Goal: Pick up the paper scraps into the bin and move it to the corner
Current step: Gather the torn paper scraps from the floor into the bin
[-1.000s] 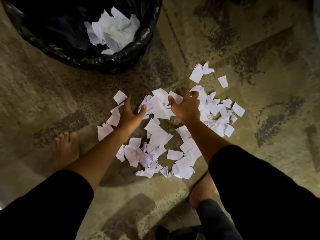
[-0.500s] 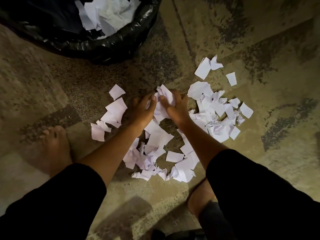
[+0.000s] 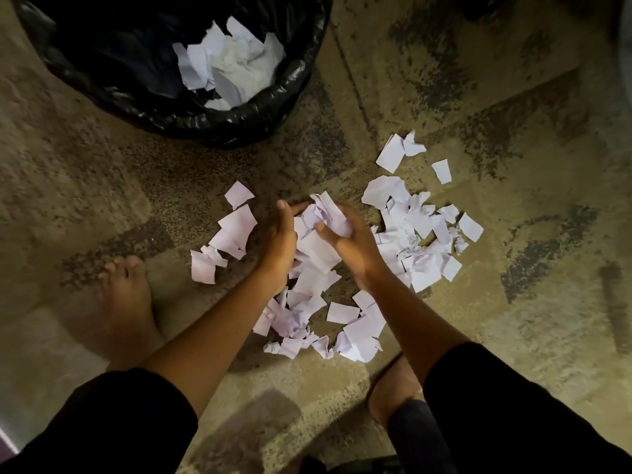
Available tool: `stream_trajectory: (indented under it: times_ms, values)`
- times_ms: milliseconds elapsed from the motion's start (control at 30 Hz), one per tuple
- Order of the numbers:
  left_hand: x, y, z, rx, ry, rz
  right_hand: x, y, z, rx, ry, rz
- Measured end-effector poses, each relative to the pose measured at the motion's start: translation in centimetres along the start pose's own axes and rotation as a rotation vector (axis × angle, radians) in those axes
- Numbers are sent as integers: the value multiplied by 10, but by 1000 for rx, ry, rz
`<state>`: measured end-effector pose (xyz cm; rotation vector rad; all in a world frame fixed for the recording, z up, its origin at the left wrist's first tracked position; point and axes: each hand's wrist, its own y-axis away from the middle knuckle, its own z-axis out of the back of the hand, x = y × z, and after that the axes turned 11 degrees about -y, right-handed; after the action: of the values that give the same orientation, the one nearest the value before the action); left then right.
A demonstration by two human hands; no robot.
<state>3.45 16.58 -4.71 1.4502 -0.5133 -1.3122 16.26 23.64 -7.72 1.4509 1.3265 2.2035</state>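
Two hands cupped together over the floor, pressing one bundle of white paper scraps (image 3: 321, 230) between them. Left hand (image 3: 281, 239) on the bundle's left side, palm turned inward, fingers curled round the top edge. Right hand (image 3: 352, 242) on the right side, thumb laid across the front of the wad, fingers wrapped behind it. Bundle raised a little above the loose scraps beneath; exact clearance impossible to tell.

Many more scraps scattered on the mottled stone floor (image 3: 513, 97): a dense heap (image 3: 424, 241) just right of the right hand, a smaller group (image 3: 232, 230) just left of the left hand, a strip of crumpled pieces (image 3: 318, 323) between the forearms, nearer the body. Few strays (image 3: 398, 150) apart at the upper right.

Bin (image 3: 294, 83) lined with a black plastic bag at top left, well apart from the hands, already holding white paper (image 3: 232, 66) inside. Standing on open floor, no corner in sight.

Bare left foot (image 3: 124, 302) flat on the floor left of the forearm; bare right foot (image 3: 393, 388) partly hidden under the right arm. Dark sleeves (image 3: 113, 419) covering both upper arms.
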Motion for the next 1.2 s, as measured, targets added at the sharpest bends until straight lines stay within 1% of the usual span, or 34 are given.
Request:
stream_trajectory:
  times_ms: [67, 133, 233, 300, 367, 433, 467, 533, 700, 733, 900, 1067, 1133, 1200]
  values:
    - [-2, 11, 10, 34, 53, -2, 16, 16, -1, 9, -53, 9]
    - [-5, 20, 22, 40, 48, -29, 40, 32, -4, 18, -105, 20]
    - [-43, 62, 44, 5, 92, -21, 72, 55, -11, 29, -142, 69]
    - [-70, 89, 60, 8, 110, -52, 103, 69, -16, 39, -164, 97]
    - [-91, 107, 75, -28, 103, -114, 134, 80, -18, 59, -189, 105]
    - [-129, 134, 119, -42, 131, -207, 198, 97, -37, 96, -200, 152]
    - [-137, 142, 120, -68, 128, -237, 207, 101, -36, 104, -232, 149]
    - [-159, 150, 139, -83, 159, -313, 241, 105, -46, 109, -245, 201]
    - [-185, 152, 156, -83, 282, -352, 274, 99, -53, 125, -338, 247]
    - [-192, 149, 162, -104, 314, -355, 283, 95, -56, 127, -364, 244]
    - [-218, 126, 192, -118, 440, -346, 322, 72, -78, 99, -392, 247]
    - [-218, 116, 205, -49, 660, -280, 323, 57, -91, 77, -468, 145]
    - [-213, 113, 208, -29, 697, -257, 320, 56, -93, 73, -474, 124]
    - [-205, 110, 209, -44, 676, -254, 315, 59, -93, 53, -486, 115]
